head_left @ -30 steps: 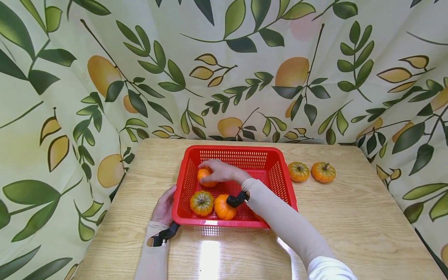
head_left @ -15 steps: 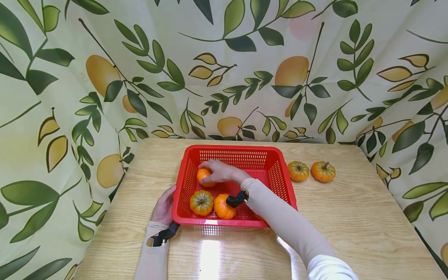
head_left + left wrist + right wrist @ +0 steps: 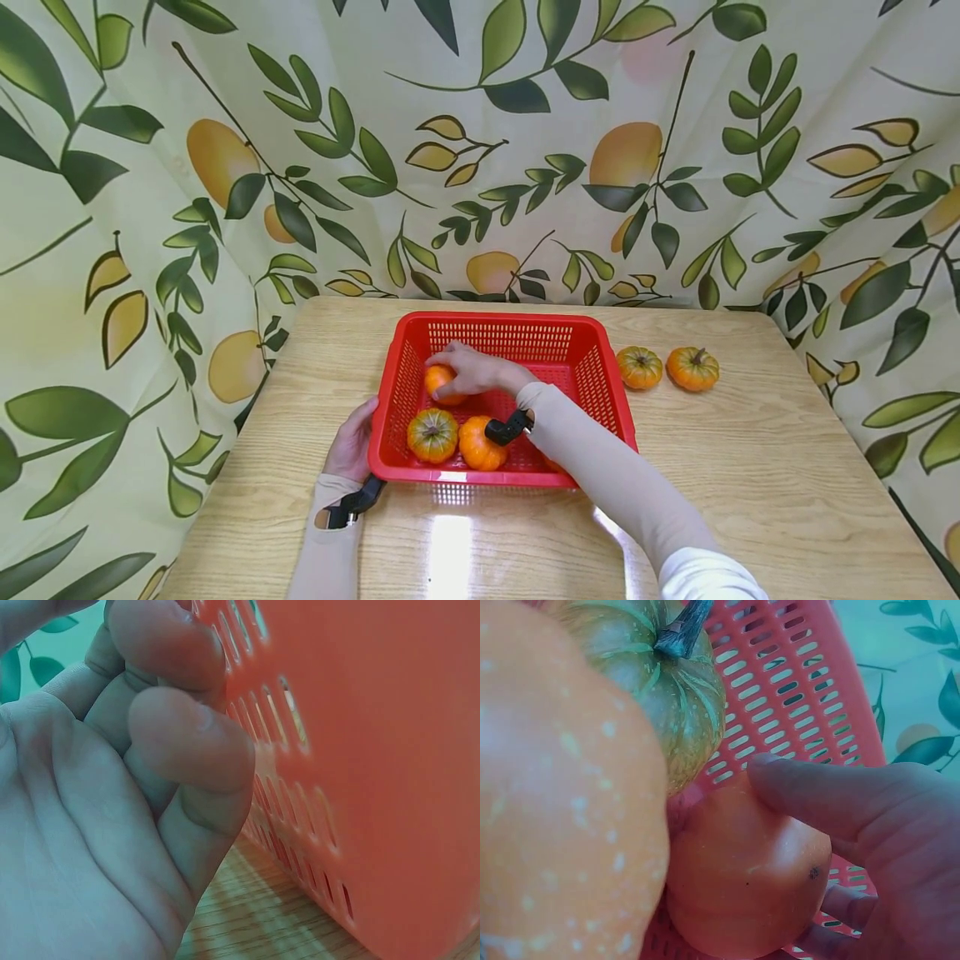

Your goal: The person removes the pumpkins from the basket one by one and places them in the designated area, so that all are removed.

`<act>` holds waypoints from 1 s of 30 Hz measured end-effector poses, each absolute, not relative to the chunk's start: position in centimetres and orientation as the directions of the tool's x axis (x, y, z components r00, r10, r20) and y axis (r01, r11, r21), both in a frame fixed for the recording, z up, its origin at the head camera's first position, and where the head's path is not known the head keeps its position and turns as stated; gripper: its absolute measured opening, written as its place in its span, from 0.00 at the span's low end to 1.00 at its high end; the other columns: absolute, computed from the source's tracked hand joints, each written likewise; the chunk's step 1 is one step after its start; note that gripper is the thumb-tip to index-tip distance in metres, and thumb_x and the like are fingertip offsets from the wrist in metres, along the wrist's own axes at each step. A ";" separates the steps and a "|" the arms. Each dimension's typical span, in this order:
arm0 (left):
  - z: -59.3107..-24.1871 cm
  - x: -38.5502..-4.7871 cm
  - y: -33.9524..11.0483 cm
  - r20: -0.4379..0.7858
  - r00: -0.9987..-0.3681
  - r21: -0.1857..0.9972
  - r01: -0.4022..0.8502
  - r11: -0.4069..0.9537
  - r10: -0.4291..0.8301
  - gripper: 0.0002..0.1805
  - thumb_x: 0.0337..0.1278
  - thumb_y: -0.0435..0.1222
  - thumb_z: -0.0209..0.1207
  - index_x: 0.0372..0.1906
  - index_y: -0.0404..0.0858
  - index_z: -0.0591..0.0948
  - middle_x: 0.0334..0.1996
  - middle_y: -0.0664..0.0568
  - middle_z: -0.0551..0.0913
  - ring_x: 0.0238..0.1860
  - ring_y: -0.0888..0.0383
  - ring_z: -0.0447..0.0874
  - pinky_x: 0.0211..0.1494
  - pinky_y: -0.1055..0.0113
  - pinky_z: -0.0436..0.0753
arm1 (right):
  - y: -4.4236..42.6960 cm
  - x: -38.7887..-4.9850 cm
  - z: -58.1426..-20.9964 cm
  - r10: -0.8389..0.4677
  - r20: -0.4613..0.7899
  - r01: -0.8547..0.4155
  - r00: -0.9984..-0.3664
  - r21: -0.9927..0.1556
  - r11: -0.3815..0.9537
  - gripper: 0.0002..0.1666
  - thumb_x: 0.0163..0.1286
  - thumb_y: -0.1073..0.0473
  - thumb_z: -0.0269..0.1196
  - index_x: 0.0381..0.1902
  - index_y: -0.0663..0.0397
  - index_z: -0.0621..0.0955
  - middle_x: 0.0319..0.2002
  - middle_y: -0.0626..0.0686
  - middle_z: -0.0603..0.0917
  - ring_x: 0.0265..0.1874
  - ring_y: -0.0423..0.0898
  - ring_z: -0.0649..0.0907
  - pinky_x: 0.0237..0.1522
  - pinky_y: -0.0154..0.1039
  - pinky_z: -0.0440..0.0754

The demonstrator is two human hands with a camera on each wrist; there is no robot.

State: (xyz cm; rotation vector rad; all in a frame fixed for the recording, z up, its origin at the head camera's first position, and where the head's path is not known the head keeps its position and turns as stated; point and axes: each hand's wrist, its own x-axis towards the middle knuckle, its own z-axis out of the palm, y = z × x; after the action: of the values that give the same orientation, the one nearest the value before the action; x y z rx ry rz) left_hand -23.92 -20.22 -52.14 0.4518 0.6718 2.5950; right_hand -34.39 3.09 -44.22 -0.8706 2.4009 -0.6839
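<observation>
In the head view my right hand [image 3: 476, 369] reaches into the red basket [image 3: 517, 320] and holds a small orange pumpkin [image 3: 444, 385] near its left wall. The right wrist view shows the thumb [image 3: 817, 791] on top of this pumpkin [image 3: 742, 877] and fingers at its side. My left hand [image 3: 351, 446] rests against the basket's left outer side. Its fingers are loosely curled in the left wrist view, touching the slotted wall [image 3: 390, 750]. Below the held pumpkin lie a greenish-orange pumpkin [image 3: 432, 436] and another orange pumpkin [image 3: 482, 444].
On the wooden table [image 3: 750, 467], right of the basket, sit two more pumpkins, a yellow-green one [image 3: 640, 367] and an orange one [image 3: 693, 369]. My right forearm covers part of the basket, with a bit of orange showing beneath. A leaf-patterned curtain [image 3: 525, 167] stands behind.
My right hand and the orange pumpkin have shifted very slightly to the right inside the basket. The left hand and the other pumpkins stay put.
</observation>
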 end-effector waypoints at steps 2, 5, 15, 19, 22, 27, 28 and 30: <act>-52.1 -23.9 -20.2 0.198 -0.860 0.528 -0.311 -0.790 0.471 0.28 0.83 0.37 0.29 0.56 0.38 0.83 0.49 0.50 0.89 0.50 0.58 0.88 0.55 0.68 0.86 | 3.1 -34.4 -44.3 -0.686 -0.274 -0.439 -0.674 -0.598 0.671 0.34 0.69 0.48 0.67 0.71 0.44 0.73 0.65 0.56 0.69 0.59 0.49 0.72 0.65 0.45 0.75; -52.1 -23.8 -20.2 0.192 -0.862 0.538 -0.307 -0.785 0.469 0.28 0.83 0.37 0.29 0.55 0.38 0.83 0.49 0.50 0.89 0.49 0.58 0.89 0.56 0.68 0.86 | 3.2 -34.4 -44.3 -0.690 -0.270 -0.447 -0.672 -0.595 0.668 0.33 0.68 0.48 0.68 0.69 0.44 0.74 0.64 0.56 0.71 0.60 0.50 0.72 0.65 0.47 0.75; -52.1 -23.8 -20.2 0.186 -0.863 0.540 -0.310 -0.783 0.470 0.27 0.83 0.37 0.29 0.56 0.38 0.82 0.50 0.50 0.89 0.50 0.58 0.88 0.56 0.67 0.85 | 3.5 -34.5 -44.3 -0.705 -0.248 -0.457 -0.664 -0.612 0.645 0.37 0.66 0.43 0.67 0.70 0.45 0.73 0.64 0.52 0.77 0.60 0.49 0.76 0.67 0.46 0.75; -52.1 -23.8 -20.2 0.186 -0.861 0.543 -0.312 -0.780 0.474 0.27 0.83 0.37 0.30 0.56 0.38 0.82 0.50 0.50 0.89 0.50 0.58 0.88 0.57 0.67 0.85 | 3.6 -34.4 -44.3 -0.697 -0.253 -0.443 -0.672 -0.616 0.651 0.38 0.67 0.40 0.66 0.72 0.40 0.72 0.64 0.54 0.75 0.59 0.49 0.75 0.65 0.47 0.76; -52.2 -23.8 -20.2 0.198 -0.855 0.538 -0.314 -0.783 0.479 0.27 0.83 0.37 0.29 0.57 0.38 0.82 0.50 0.49 0.89 0.50 0.58 0.88 0.57 0.67 0.86 | 3.6 -34.3 -44.2 -0.691 -0.249 -0.443 -0.678 -0.612 0.655 0.36 0.66 0.39 0.66 0.70 0.39 0.74 0.60 0.54 0.73 0.56 0.48 0.75 0.61 0.45 0.78; -52.2 -23.8 -20.2 0.201 -0.854 0.541 -0.311 -0.782 0.479 0.27 0.83 0.37 0.30 0.57 0.38 0.82 0.50 0.49 0.89 0.51 0.58 0.88 0.57 0.67 0.86 | 3.5 -34.3 -44.2 -0.690 -0.228 -0.432 -0.687 -0.635 0.640 0.30 0.65 0.44 0.67 0.61 0.45 0.75 0.54 0.53 0.73 0.51 0.46 0.76 0.54 0.37 0.80; -52.2 -23.8 -20.2 0.200 -0.856 0.541 -0.310 -0.782 0.478 0.26 0.83 0.37 0.30 0.57 0.38 0.82 0.50 0.49 0.89 0.51 0.58 0.88 0.56 0.67 0.86 | 3.5 -34.3 -44.2 -0.689 -0.228 -0.422 -0.688 -0.647 0.635 0.29 0.65 0.46 0.68 0.60 0.46 0.74 0.54 0.53 0.73 0.50 0.46 0.76 0.52 0.36 0.81; -52.3 -23.8 -20.2 0.200 -0.857 0.542 -0.307 -0.782 0.475 0.27 0.83 0.37 0.30 0.56 0.38 0.82 0.50 0.49 0.89 0.50 0.58 0.89 0.56 0.67 0.86 | 3.4 -34.3 -44.2 -0.694 -0.229 -0.403 -0.683 -0.674 0.619 0.29 0.64 0.50 0.69 0.59 0.49 0.72 0.53 0.53 0.72 0.49 0.45 0.76 0.50 0.33 0.81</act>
State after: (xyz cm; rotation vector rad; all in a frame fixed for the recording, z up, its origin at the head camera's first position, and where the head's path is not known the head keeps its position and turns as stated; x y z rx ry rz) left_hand -23.83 -20.22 -52.26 0.4589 0.7076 2.5840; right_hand -34.29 3.43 -44.24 -0.8650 2.3701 -0.8216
